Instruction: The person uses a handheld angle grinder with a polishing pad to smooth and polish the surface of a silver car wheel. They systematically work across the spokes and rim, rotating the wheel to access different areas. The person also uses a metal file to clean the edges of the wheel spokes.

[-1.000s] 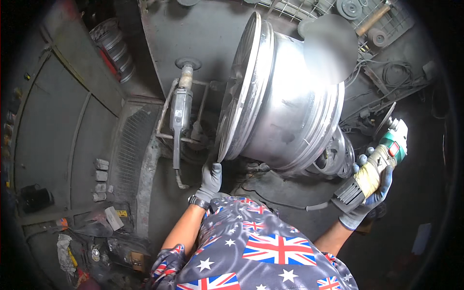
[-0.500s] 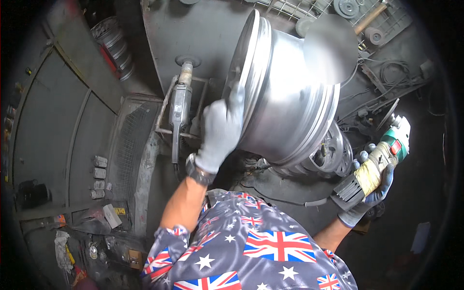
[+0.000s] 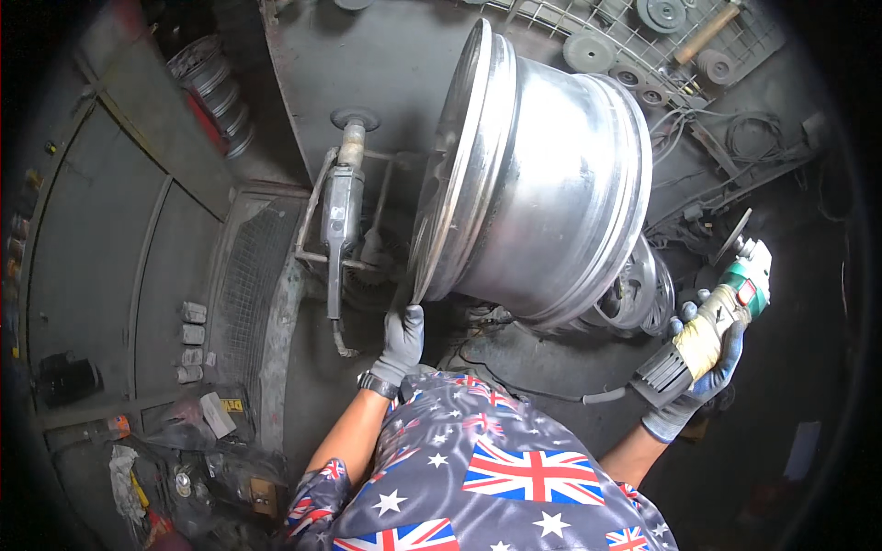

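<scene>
Shows one wide alloy wheel rim, tilted on its side at the centre, straight ahead of the body. Shines bright silver along the barrel, nearly white toward the upper right, with ridged lips at both ends, dark streaks near the left flange and a shadowed face turned left.

Holds one angle grinder in the right grip, with gloved fingers wrapped around the yellow binding; points its disc upward, apart from the wheel rim. Keeps the left grip at the lower left edge; cannot tell whether closed on it or merely against it.

Counts one long-bodied power tool with a round pad, against one tubular frame; four small grey blocks in a column; one wooden handle; at least five round discs about the wire rack.

Includes a dusty grey surface below, grey panelled walls, a mesh grate and stacked rims at upper left.
</scene>
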Available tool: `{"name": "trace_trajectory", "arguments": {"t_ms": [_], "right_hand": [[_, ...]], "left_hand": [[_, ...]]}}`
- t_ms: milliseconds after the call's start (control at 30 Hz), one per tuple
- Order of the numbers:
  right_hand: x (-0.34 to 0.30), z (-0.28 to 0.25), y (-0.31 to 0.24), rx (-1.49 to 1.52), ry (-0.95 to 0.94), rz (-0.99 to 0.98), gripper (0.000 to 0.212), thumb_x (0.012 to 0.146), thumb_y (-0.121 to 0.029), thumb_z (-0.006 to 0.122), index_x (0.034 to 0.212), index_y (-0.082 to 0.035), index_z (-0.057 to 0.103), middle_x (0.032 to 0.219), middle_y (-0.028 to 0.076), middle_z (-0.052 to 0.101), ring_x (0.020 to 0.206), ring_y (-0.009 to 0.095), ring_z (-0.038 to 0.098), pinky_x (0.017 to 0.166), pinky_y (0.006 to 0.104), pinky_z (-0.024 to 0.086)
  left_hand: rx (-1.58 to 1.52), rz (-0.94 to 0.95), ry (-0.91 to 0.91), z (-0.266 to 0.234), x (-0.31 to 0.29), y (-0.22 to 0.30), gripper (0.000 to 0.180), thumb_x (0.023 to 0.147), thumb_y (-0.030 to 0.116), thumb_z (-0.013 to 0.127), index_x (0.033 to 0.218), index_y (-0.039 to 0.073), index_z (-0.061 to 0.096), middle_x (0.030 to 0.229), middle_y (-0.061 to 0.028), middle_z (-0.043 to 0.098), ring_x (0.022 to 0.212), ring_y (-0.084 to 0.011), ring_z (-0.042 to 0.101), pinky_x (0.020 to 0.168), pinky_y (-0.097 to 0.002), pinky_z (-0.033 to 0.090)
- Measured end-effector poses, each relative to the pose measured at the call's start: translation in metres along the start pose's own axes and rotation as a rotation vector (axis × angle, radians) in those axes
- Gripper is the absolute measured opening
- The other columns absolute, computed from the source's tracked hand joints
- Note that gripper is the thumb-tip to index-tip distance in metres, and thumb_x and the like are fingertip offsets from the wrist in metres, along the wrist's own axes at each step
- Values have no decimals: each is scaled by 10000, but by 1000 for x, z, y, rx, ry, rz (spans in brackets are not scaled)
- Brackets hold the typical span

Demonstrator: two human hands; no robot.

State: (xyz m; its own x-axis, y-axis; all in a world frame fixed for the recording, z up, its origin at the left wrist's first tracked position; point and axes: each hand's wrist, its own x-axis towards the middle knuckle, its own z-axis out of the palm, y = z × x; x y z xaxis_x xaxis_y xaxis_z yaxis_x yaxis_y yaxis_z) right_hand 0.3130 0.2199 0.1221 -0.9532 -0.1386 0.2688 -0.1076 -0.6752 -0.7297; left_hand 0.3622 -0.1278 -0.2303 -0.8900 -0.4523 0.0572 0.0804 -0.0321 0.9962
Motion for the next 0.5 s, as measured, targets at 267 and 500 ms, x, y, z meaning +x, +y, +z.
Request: {"name": "trace_trajectory", "arguments": {"t_ms": [267,500], "right_hand": [[-1,-1,-3,2,-29,-19,669,1068,-409,503,1491,86,346,1381,259,548,1216,402,614,978,586,575],[0,4,0,11,-57,-49,685,1053,-403,545,1483,83,329,1384,253,521,1188,382,607,969,562,574]], "left_hand": [[268,134,-67,11,22,56,477,1072,406,484,1043,-43,641,864,-238,666,818,-389,662,717,-478,466],[370,207,-23,34,90,239,708,1091,526,400,715,-30,626,622,-280,561,668,-501,625,586,-534,453]]}}
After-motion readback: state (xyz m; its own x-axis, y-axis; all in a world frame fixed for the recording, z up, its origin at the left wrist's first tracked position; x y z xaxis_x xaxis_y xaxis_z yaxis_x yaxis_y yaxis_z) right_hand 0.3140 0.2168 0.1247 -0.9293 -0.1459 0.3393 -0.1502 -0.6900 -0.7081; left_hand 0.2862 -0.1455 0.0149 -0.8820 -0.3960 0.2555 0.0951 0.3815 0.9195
